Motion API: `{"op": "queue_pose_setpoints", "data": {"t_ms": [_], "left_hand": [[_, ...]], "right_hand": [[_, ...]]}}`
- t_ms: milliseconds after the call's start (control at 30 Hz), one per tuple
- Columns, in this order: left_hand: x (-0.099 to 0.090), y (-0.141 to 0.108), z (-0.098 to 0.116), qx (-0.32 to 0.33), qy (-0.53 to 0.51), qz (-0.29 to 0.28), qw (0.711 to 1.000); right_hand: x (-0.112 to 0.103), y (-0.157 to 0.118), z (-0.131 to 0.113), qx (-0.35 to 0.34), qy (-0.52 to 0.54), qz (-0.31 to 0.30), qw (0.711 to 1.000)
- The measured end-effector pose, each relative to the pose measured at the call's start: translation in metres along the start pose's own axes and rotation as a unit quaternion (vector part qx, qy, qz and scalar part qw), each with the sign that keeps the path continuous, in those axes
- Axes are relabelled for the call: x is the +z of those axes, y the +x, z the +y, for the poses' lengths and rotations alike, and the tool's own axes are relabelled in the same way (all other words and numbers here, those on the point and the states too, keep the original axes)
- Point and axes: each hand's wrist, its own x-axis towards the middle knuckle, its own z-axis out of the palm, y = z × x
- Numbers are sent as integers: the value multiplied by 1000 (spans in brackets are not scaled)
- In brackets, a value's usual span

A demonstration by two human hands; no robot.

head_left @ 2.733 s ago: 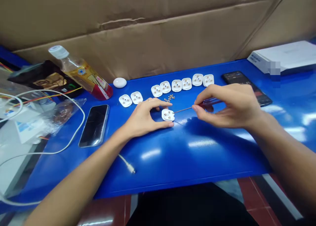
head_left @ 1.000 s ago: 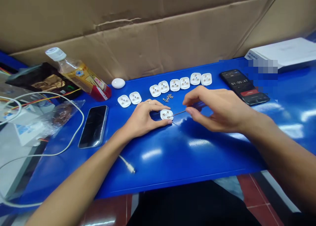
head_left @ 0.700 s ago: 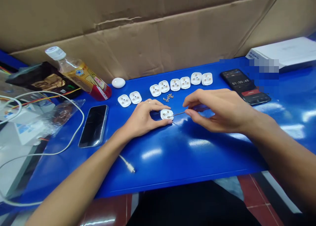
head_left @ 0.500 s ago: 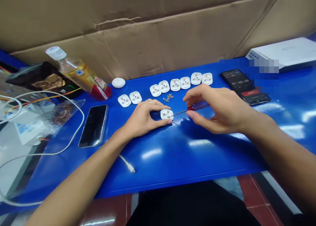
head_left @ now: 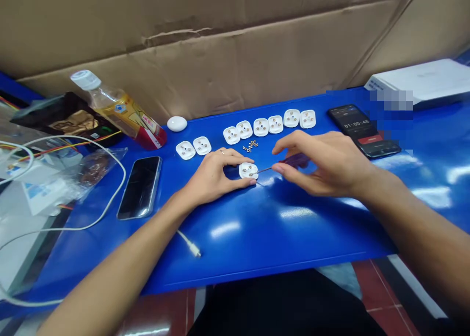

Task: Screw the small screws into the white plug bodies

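A white housing (head_left: 248, 170) with metal contacts is held on the blue table (head_left: 293, 238) between the thumb and fingers of the left hand (head_left: 216, 173), closed about its sides. It lies to the left of the right hand (head_left: 323, 162), in which a screwdriver (head_left: 295, 160) is gripped by its purplish handle. The screwdriver's long axis is directed leftward and slightly down, with its tip set at the contact nearest the person; whether a screw is engaged cannot be told. The housing is touched by the left hand; the right is set apart from it by the shaft. Small screws (head_left: 251, 145) are heaped just beyond, and eight similar housings (head_left: 261, 127) are laid farther back. "01:00:48" is displayed on the phone (head_left: 362, 130) at right; the lettering on the bottle (head_left: 127, 116) and white box (head_left: 433, 79) cannot be read surely.
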Motion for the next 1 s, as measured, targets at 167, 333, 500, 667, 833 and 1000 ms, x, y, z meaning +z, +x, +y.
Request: {"op": "queue_pose_setpoints", "data": {"t_ms": [167, 333, 500, 667, 833, 1000], "left_hand": [[0, 0, 1, -1, 10, 0, 1000], [0, 0, 1, -3, 0, -1, 1000], [0, 0, 0, -6, 6, -1, 1000], [0, 0, 1, -2, 1, -1, 1000], [0, 0, 1, 1, 7, -1, 1000], [-1, 0, 1, -3, 4, -4, 1000]], "right_hand": [[3, -1, -2, -4, -26, 21, 999], [5, 1, -5, -10, 9, 14, 1000], [4, 2, -3, -26, -23, 38, 999], [2, 3, 0, -73, 3, 12, 997], [2, 2, 3, -47, -4, 22, 999], [0, 1, 1, -11, 1, -16, 1000]]}}
